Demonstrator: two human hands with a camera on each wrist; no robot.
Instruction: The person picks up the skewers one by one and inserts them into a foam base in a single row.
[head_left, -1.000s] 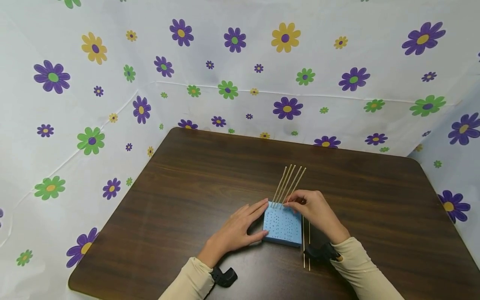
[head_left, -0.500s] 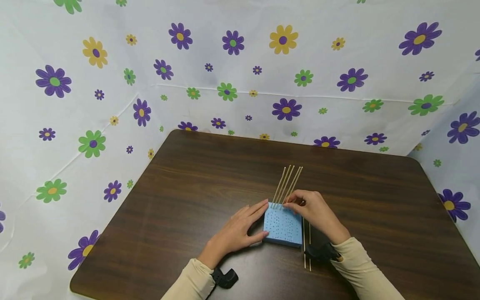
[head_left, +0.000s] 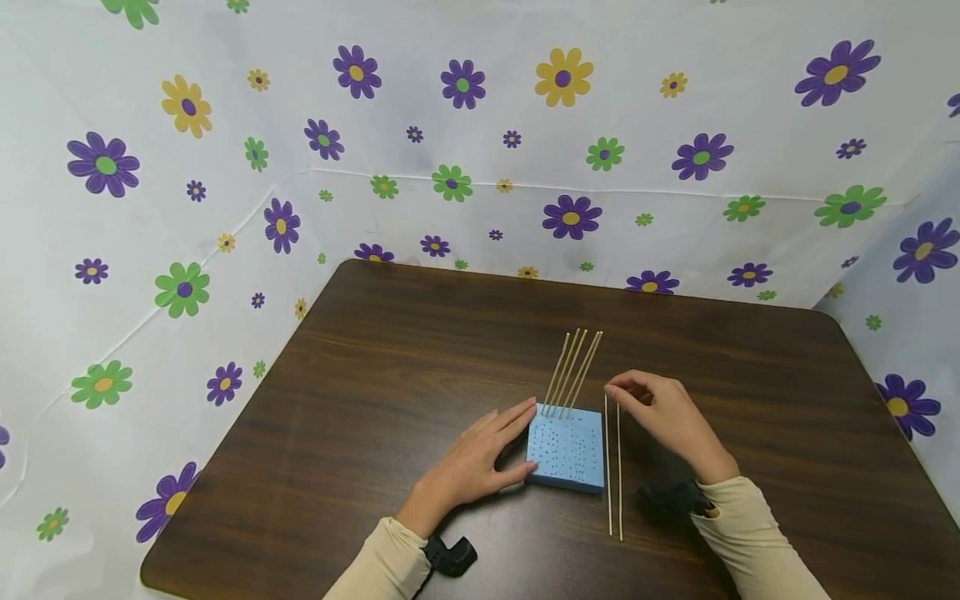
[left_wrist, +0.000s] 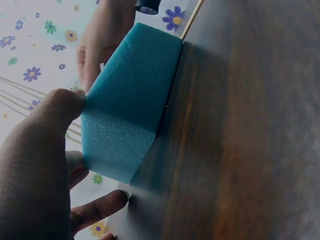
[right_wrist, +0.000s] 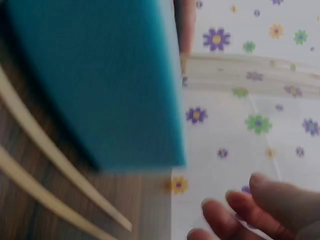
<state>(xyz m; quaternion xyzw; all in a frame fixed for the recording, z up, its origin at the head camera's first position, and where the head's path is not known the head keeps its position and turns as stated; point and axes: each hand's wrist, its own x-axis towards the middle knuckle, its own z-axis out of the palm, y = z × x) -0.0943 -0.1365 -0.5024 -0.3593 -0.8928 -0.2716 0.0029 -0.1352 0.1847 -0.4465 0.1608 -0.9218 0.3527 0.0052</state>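
Note:
A light blue foam block (head_left: 566, 450) dotted with small holes lies on the table. Several thin wooden sticks (head_left: 584, 375) stand in a row along its far edge, leaning away. My left hand (head_left: 476, 462) rests against the block's left side, thumb and index finger spread; in the left wrist view the thumb touches the block (left_wrist: 125, 95). Just right of the block, my right hand (head_left: 671, 421) hovers near the far ends of two loose sticks (head_left: 608, 467). Its loosely bent fingers hold nothing in the right wrist view, apart from the block (right_wrist: 100, 85).
The dark wood-grain table (head_left: 420, 333) extends around the block on all sides. A white flower-print cloth (head_left: 495, 100) hangs behind and beside it. Both wrists carry black cameras, the left one (head_left: 450, 557) just above the tabletop.
My right hand has let go of the rightmost standing stick and moved right, to the far ends of the loose sticks. That stick now leans closer to its neighbours. My left hand stays put.

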